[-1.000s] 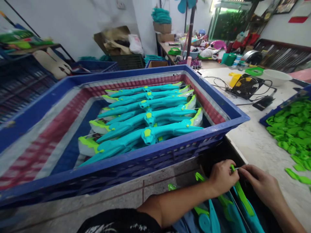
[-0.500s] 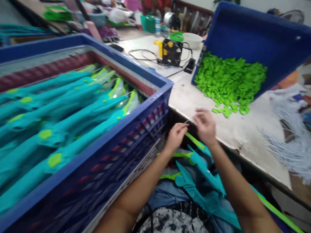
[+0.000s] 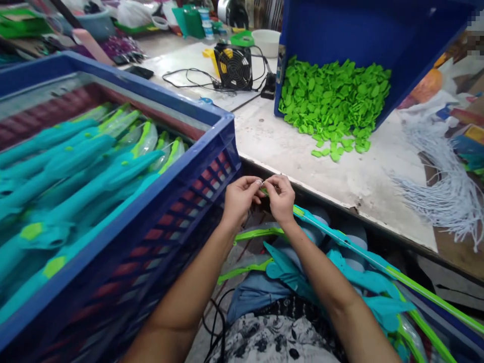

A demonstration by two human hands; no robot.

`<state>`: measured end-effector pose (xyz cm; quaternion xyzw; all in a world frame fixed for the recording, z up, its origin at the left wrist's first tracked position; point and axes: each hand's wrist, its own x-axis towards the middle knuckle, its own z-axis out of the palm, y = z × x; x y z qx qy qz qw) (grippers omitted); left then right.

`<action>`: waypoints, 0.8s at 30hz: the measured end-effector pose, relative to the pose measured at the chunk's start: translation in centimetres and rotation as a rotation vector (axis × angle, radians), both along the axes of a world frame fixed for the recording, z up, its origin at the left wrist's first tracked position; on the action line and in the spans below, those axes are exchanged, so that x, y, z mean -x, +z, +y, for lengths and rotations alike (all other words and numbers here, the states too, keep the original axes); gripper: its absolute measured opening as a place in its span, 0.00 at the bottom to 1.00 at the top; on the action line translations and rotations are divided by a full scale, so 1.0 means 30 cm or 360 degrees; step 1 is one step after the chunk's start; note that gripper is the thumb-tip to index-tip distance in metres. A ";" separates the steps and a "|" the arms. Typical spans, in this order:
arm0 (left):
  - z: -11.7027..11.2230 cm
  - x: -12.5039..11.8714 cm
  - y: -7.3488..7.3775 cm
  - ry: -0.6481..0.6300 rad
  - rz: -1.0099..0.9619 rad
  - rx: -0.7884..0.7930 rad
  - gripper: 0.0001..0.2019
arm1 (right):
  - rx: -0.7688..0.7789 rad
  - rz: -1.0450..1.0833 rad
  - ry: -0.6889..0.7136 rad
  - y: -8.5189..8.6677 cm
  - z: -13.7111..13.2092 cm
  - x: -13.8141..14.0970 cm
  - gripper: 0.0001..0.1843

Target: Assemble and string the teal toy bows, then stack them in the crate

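Note:
My left hand (image 3: pixel 239 197) and my right hand (image 3: pixel 280 195) meet at the table's front edge, fingertips pinched on a thin white string (image 3: pixel 261 183). A green tip shows beneath my fingers. From behind my right wrist, a long teal and green plastic toy bow (image 3: pixel 342 238) runs down to the right, a pale string along it. The exact hold at the fingertips is partly hidden. Further teal and green bow pieces (image 3: pixel 291 275) lie across my lap, below my forearms.
A blue crate (image 3: pixel 212 151) full of teal bow pieces (image 3: pixel 75 186) stands at left. On the white table (image 3: pixel 302 176), a tipped blue bin (image 3: pixel 340 30) spills small green plastic pieces (image 3: pixel 335 98). A black fan (image 3: pixel 235 68) with cables stands behind; white strings (image 3: pixel 446 176) lie at right.
My right hand, earlier raised and apart from my left with the string stretched between them, has come down beside it. The fingertips now nearly touch. The view has shifted to the right.

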<state>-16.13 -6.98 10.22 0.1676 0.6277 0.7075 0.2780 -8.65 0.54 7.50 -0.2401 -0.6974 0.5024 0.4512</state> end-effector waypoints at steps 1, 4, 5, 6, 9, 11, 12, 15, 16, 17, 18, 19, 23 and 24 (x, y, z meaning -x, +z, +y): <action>0.000 0.003 0.003 -0.0037 -0.0107 -0.0007 0.17 | -0.0043 0.0009 -0.0010 0.003 -0.004 0.004 0.06; -0.005 0.018 0.015 -0.0133 -0.0271 0.0006 0.20 | -0.0147 0.0023 -0.0002 -0.003 -0.009 0.010 0.08; -0.007 0.022 0.018 -0.0149 -0.0290 0.0013 0.20 | -0.0169 0.0016 0.0011 -0.008 -0.009 0.011 0.09; -0.007 0.024 0.021 -0.0153 -0.0302 0.0019 0.20 | -0.0185 0.0004 0.0033 -0.012 -0.010 0.011 0.10; 0.003 0.014 0.026 -0.0072 -0.0289 0.0030 0.16 | -0.0234 -0.0029 0.0106 -0.019 -0.011 0.003 0.12; 0.018 0.002 0.028 0.0016 -0.0263 0.0022 0.14 | -0.0288 -0.0018 0.0122 -0.016 -0.009 -0.007 0.14; 0.025 -0.003 0.030 0.0047 -0.0258 0.0014 0.12 | -0.0334 -0.0013 0.0119 -0.013 -0.007 -0.012 0.14; 0.041 -0.010 0.038 0.0066 -0.0299 -0.0027 0.10 | -0.0519 -0.0061 0.0112 -0.001 0.008 -0.028 0.13; 0.043 -0.009 0.042 0.0040 -0.0316 -0.0042 0.10 | -0.0576 -0.0101 0.0114 0.004 0.016 -0.032 0.13; 0.043 -0.008 0.046 0.0007 -0.0325 -0.0058 0.09 | -0.0618 -0.0144 0.0115 0.008 0.024 -0.036 0.14; 0.042 -0.007 0.049 -0.0032 -0.0319 -0.0071 0.09 | -0.0645 -0.0178 0.0108 0.013 0.032 -0.039 0.14; 0.040 -0.006 0.052 -0.0079 -0.0296 -0.0076 0.09 | -0.0663 -0.0202 0.0095 0.017 0.040 -0.042 0.14; 0.029 -0.008 0.054 -0.0218 -0.0069 -0.0027 0.11 | -0.0755 -0.0252 0.0048 0.034 0.063 -0.049 0.11; 0.028 -0.009 0.050 -0.0227 0.0005 -0.0004 0.11 | -0.0791 -0.0268 0.0045 0.036 0.066 -0.051 0.11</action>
